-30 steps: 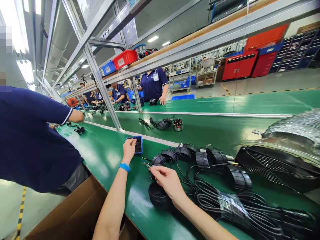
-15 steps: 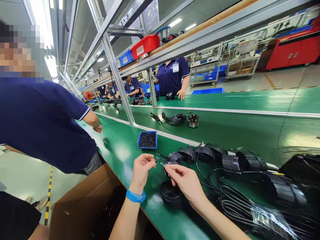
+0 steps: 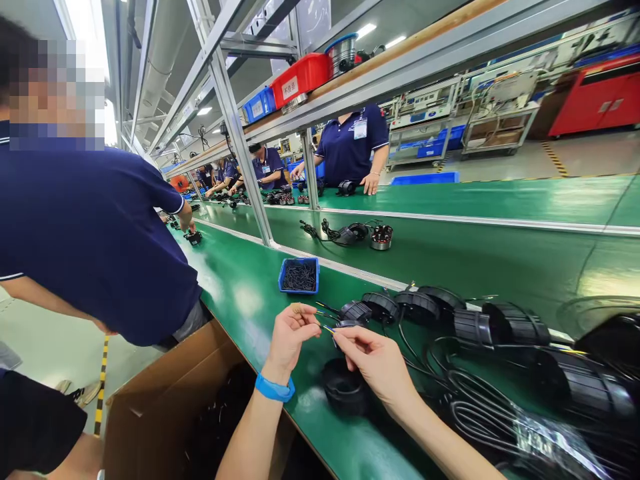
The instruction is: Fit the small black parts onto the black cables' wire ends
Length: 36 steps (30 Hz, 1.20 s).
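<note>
Left hand [image 3: 290, 337] closed in a pinch, contents too small to tell, just left of wire ends [image 3: 327, 328] clamped in fingertips of right hand [image 3: 375, 360] over the bench [image 3: 240, 293], wires lying crosswise with tips pointing at left thumb, blue tray [image 3: 299, 275] beyond.

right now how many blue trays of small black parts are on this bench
1: the blue tray sits just beyond the left hand; more may hide behind the co-worker.
</note>
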Tool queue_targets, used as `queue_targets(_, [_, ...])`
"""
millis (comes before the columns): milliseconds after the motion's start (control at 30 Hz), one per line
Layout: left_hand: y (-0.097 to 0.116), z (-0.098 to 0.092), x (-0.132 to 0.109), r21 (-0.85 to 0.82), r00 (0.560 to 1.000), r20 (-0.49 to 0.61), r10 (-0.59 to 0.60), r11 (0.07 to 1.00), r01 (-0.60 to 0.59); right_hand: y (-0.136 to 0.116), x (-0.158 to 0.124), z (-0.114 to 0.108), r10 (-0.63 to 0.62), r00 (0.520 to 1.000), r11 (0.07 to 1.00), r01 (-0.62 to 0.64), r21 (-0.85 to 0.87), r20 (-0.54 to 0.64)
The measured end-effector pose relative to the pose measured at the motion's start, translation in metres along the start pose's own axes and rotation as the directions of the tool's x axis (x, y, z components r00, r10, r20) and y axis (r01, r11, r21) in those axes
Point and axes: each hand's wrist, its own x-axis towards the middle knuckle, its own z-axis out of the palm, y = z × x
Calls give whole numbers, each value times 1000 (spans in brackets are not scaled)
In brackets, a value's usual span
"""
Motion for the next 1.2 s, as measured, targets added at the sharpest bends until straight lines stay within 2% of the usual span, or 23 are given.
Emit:
queue_targets(233, [0, -1, 0, 5, 1000, 13, -3, 1000, 3, 4, 0, 0, -6, 1000, 999, 5, 42, 10])
queue_targets(467, [2, -2, 0, 17, 998, 50, -26, 1000, 25, 7, 0, -2, -52, 998, 998, 53, -27, 44])
queue_targets(733, [4, -7, 1, 99, 971, 134, -197, 978, 185, 6, -3, -6, -241, 965, 929, 259, -264, 101])
queue_targets(933, [5, -6, 0, 58, 973, 113, -200, 979, 195, 9, -4, -5, -148, 985, 971, 162, -177, 87])
queue_targets(1100, [4, -4, 0, 27, 980, 75, -182, 983, 180, 7, -4, -4, -124, 989, 976, 137, -170, 83])
queue_targets(1200, [3, -5, 0, -20, 976, 97, -193, 980, 196, 7, -3, -3, -111, 990, 978, 124, -168, 85])
